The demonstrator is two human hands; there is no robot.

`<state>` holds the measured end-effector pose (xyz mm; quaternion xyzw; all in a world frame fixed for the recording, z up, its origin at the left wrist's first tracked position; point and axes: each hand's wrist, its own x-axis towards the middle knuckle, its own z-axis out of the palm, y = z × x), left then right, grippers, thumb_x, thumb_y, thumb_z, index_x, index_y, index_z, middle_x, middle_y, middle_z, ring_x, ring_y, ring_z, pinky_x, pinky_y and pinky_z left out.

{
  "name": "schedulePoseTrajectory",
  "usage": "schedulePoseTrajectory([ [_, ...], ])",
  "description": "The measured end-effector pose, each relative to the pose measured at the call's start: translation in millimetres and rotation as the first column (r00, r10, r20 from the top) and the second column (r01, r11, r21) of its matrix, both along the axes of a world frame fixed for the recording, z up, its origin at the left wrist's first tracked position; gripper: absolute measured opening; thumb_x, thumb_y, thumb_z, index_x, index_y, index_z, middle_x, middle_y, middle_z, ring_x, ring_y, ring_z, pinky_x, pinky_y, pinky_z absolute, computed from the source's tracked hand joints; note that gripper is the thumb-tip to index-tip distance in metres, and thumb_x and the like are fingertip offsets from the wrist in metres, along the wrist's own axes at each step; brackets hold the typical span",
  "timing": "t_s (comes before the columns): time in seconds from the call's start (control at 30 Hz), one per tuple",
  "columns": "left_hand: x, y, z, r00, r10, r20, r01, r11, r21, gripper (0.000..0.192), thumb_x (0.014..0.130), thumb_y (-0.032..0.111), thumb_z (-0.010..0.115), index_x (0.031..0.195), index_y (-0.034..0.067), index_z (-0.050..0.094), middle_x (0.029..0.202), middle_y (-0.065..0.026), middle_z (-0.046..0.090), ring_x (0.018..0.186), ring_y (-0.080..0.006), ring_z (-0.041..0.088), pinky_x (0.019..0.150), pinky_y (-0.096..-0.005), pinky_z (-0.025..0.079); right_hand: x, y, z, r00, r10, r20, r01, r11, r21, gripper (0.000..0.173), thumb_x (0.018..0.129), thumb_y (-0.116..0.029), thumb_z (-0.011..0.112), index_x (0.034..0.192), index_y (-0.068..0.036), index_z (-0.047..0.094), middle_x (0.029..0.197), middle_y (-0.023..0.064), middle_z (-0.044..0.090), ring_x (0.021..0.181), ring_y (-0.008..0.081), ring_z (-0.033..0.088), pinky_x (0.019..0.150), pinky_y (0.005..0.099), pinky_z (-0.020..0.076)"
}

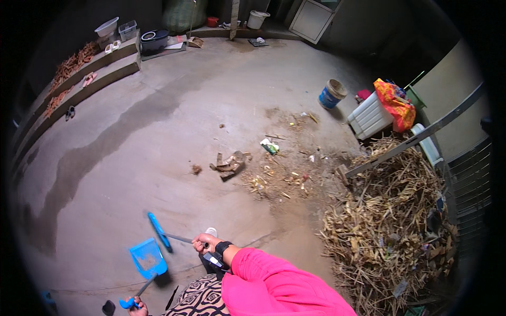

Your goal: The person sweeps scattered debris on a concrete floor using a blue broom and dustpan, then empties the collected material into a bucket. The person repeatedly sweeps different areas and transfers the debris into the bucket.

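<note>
My left hand [137, 306], low at the picture's bottom edge, is closed around the blue-tipped handle of a long-handled dustpan. The blue dustpan [148, 258] has some dust in its tray. My right hand [203, 243] grips the grey pole of a broom, whose blue head [160, 232] is just beyond the dustpan, apart from it. Ahead on the concrete floor lie a crumpled brown piece of cardboard or packaging [233, 162], a small clump of brown debris [195, 169], a green and white wrapper [270, 146] and scattered husk scraps [259, 183].
A large heap of dry stalks and husks [379, 221] fills the right side, with a long board [415, 138] slanting over it. Beyond are a white bin [371, 115] and a blue-labelled bucket [332, 94]. Concrete steps [118, 65] with corn cobs [73, 63] and shoes run along the left.
</note>
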<state>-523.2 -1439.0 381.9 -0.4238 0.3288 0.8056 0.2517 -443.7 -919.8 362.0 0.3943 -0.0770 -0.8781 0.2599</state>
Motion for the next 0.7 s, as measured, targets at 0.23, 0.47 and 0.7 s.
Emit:
schedulePoseTrajectory([
  [0.23, -80.0, 48.2, 21.8, 0.995, -0.050, -0.084, 0.033, 0.980, -0.196, 0.018, 0.080, 0.028, 0.055, 0.086, 0.012, 0.052, 0.082, -0.0047, 0.055, 0.068, -0.0114, 0.052, 0.051, -0.0234, 0.036, 59.5, 134.9, -47.0, 0.885, -0.459, -0.074, 0.461, 0.888, 0.002, 0.020, 0.078, 0.000, 0.043, 0.066, -0.008, 0.030, 0.058, -0.0011, 0.031, 0.049, 0.0077, 0.031, 0.043, 0.0197, 0.0288],
  [0.47, -170.3, 140.9, 21.0, 0.986, -0.161, -0.035, 0.153, 0.975, -0.160, 0.022, 0.082, 0.033, 0.051, 0.073, 0.013, 0.046, 0.066, -0.0049, 0.047, 0.058, -0.0144, 0.043, 0.045, -0.0242, 0.030, 119.3, 203.3, 38.0, 0.726, -0.656, 0.205, 0.634, 0.754, 0.170, 0.015, 0.072, 0.002, 0.043, 0.064, -0.006, 0.033, 0.057, 0.0001, 0.033, 0.044, 0.0089, 0.032, 0.040, 0.0212, 0.0303],
  [0.7, -270.1, 223.3, 49.3, 0.970, -0.243, -0.010, 0.242, 0.969, -0.057, 0.015, 0.079, 0.026, 0.052, 0.073, 0.014, 0.046, 0.064, -0.0038, 0.046, 0.058, -0.0141, 0.043, 0.046, -0.0245, 0.029, 36.2, 151.3, 99.5, 0.916, -0.361, 0.175, 0.260, 0.866, 0.426, 0.029, 0.082, -0.011, 0.041, 0.055, -0.012, 0.031, 0.047, -0.0030, 0.033, 0.036, 0.0081, 0.029, 0.033, 0.0206, 0.0272],
])
